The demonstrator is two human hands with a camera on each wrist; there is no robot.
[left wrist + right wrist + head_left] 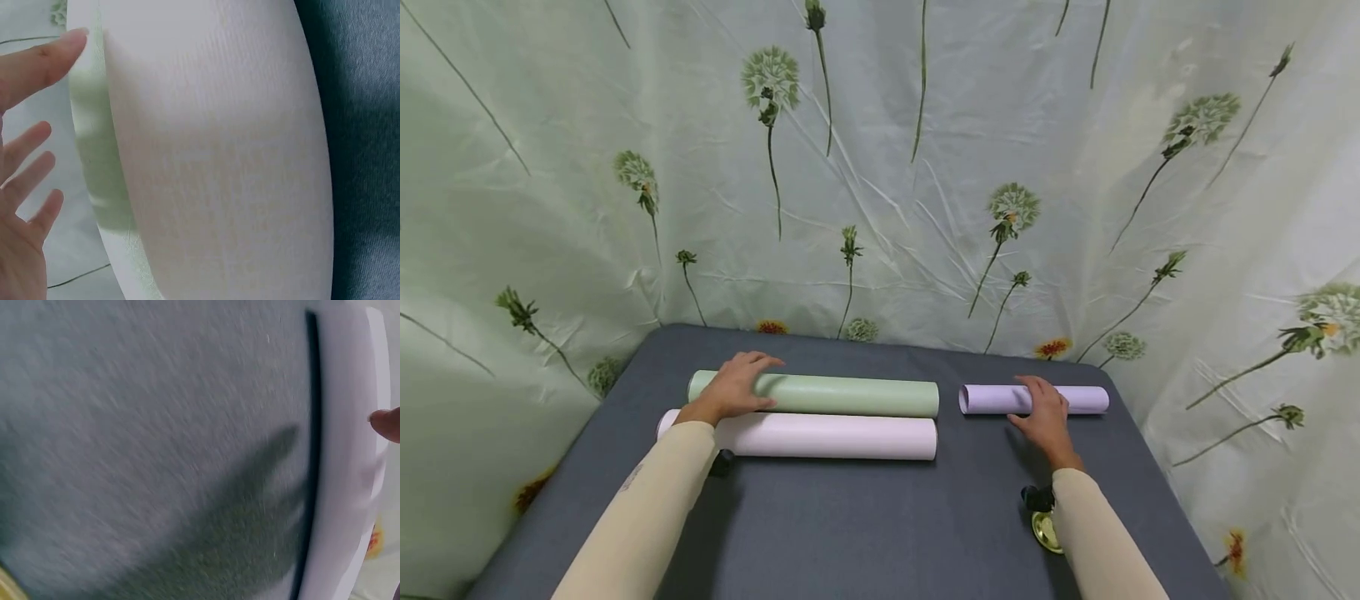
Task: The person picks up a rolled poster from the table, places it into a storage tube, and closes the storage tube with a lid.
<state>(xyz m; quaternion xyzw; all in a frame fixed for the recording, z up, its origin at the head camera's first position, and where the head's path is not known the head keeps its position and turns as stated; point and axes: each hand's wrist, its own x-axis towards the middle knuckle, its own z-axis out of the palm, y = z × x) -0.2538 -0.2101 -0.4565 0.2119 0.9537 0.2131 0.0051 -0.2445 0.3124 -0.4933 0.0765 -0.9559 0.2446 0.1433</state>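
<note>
L hand (733,390) is over the L part of the green roll (857,396), fingers spread & thumb well apart, nothing gripped; can't tell if any fingertip touches. Green roll lies crosswise on the dark grey table (865,533), toward the far edge, w/ the pale pink roll (850,437) just beside it on the near side, approx parallel. Pink roll runs under the L wrist.

R hand (1047,417) is at the lilac roll (1086,400), which lies R of the other two, w/ a gap btwn. Fingers reach over its mid part, thumb apart on the near side, no grip seen; contact can't be told. R wrist view gets only a fingertip by the roll + a hand shadow on the cloth. Lilac roll is slimmer & shorter, hollow L end visible.

Gold dish (1043,533) sits nearer, partly hidden by the R sleeve (1101,533). Behind: pale curtain (895,167) w/ dandelion prints.
</note>
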